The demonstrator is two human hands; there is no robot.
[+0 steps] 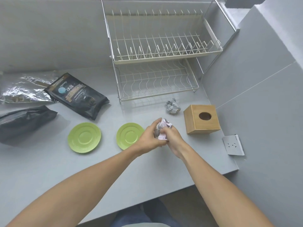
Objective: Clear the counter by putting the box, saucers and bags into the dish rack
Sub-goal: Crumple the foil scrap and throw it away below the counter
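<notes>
Rack (157,51) stands behind on the counter (49,169). Bags (77,95) lie left, saucers (84,137) before them. Box (202,118) sits right, wad (173,106) beside it.

Both forearms are bare from the bottom edge of the view up to the wrists, with no sleeve showing anywhere along them. The left hand (148,139) and the right hand (174,143) carry no glove, ring, watch or band that can be made out. At the bottom centre, between the arms, the legs show in dark blue trousers (the cloth looks like denim), and a narrow strip of paler grey fabric sits at the very bottom edge.
</notes>
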